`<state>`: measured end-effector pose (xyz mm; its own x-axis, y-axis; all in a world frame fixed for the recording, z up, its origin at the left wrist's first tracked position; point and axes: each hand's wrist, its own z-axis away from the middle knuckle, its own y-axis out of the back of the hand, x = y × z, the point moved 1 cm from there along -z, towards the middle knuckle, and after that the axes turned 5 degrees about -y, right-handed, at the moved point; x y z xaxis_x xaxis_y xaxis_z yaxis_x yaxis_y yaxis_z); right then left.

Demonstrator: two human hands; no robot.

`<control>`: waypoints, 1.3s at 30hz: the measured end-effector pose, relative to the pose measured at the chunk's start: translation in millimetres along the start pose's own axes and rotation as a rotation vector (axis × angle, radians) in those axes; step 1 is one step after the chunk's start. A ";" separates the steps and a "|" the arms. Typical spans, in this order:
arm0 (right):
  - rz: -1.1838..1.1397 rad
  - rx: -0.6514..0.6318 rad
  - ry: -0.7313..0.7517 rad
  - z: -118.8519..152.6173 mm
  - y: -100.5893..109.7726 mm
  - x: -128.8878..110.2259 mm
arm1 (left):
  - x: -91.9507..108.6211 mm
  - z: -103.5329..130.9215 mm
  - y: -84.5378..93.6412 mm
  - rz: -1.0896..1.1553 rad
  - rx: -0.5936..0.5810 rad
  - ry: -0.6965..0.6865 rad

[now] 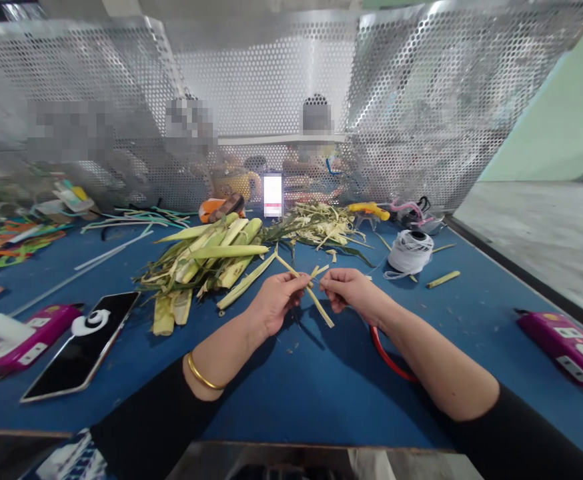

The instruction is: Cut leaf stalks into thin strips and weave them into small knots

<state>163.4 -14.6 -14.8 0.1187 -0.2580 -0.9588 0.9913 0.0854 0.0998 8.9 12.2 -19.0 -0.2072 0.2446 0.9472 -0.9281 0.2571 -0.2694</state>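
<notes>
My left hand (282,299) pinches a folded strip of corn husk (320,308) between thumb and fingers. The strip crosses a shorter piece of husk at the fingertips, and its lower end points down to the right. Close beside it, my right hand (349,290) is closed in a pinch on what looks like a thin thread, hardly visible between the hands. A spool of white thread (409,253) stands just beyond the right hand. Left of the left hand lies a heap of green corn husks (221,257), and one long husk piece (246,283) reaches towards the fingers.
Shredded husk (321,225) lies at the back by a perforated metal screen (281,73). A phone (84,347) and purple power strip (34,333) are left; another power strip (566,347) is right. A red ring (389,357) lies under my right forearm. A yellow glue gun (369,211) is behind.
</notes>
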 end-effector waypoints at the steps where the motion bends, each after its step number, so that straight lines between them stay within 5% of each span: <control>1: 0.055 -0.006 0.026 -0.2 0.3 0.3 | -0.4 -0.1 0.1 -0.022 0.022 -0.013; 7: 0.418 -0.081 0.200 4.2 6.9 -4.5 | -0.9 -1.5 2.1 -0.180 0.065 -0.070; 14: 0.808 0.161 0.307 0.6 22.8 -7.4 | 4.4 3.0 -0.3 -0.272 -0.011 -0.011; 22: 1.020 0.186 0.348 3.9 18.1 -10.6 | 4.4 1.5 0.7 -0.330 0.006 0.040; 29: 1.315 0.746 0.224 22.6 48.8 -18.9 | 9.5 -3.0 5.5 -0.281 0.134 0.075; 35: 1.419 0.320 0.016 76.0 55.1 16.0 | 12.4 -6.6 9.9 -0.247 0.184 0.070; 39: 1.459 0.413 -0.041 94.6 50.5 37.8 | 13.2 -9.0 12.7 -0.228 0.196 0.063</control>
<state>223.3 -111.1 -20.8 0.9754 -0.2149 0.0496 -0.0473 0.0162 0.9988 -2.8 27.2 -11.5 0.0276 0.2598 0.9653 -0.9917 0.1287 -0.0063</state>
